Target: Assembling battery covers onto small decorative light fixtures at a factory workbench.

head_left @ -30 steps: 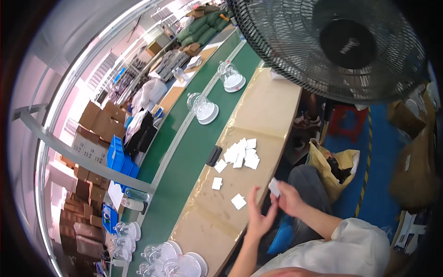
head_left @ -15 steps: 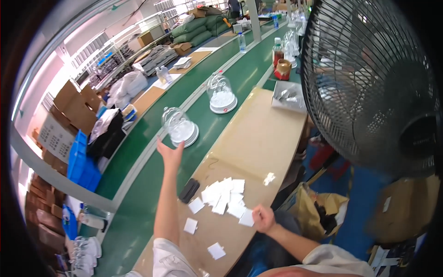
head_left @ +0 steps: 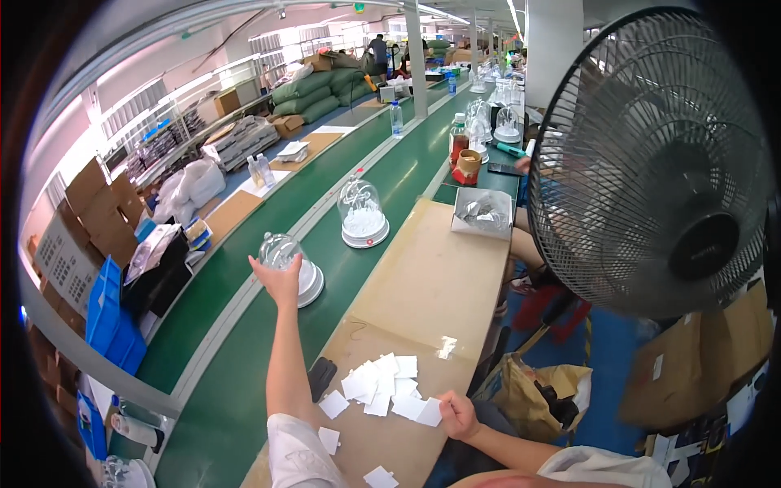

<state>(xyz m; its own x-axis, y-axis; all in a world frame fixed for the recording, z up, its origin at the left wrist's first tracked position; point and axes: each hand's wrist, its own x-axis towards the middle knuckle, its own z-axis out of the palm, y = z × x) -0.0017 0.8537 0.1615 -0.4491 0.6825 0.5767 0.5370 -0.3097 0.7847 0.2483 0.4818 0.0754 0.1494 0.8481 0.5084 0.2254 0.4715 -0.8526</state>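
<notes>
My left hand [head_left: 279, 279] reaches over the green conveyor belt. Its thumb and fingers are wrapped round a clear dome [head_left: 281, 246] on a round white base [head_left: 310, 285]. A second clear dome [head_left: 359, 201], with white pieces inside and a white base, stands farther along. My right hand [head_left: 459, 416] is closed in a fist at the table's right edge. Beside its fingers lies a white square card [head_left: 429, 412]; whether the fist grips anything is hidden. A loose pile of white cards [head_left: 378, 384] spreads to the left of it.
A black fan [head_left: 659, 163] looms at the right. On the brown table [head_left: 407, 285] are a dark oblong object [head_left: 322, 378] and, at its far end, an open box [head_left: 483, 211]. Bottles and more domes [head_left: 506, 122] stand farther off. A blue crate [head_left: 114, 313] is at left.
My left hand has closed round the nearer dome, having been just short of it before. The right fist stays beside the card. The whole view has shifted as my head moved.
</notes>
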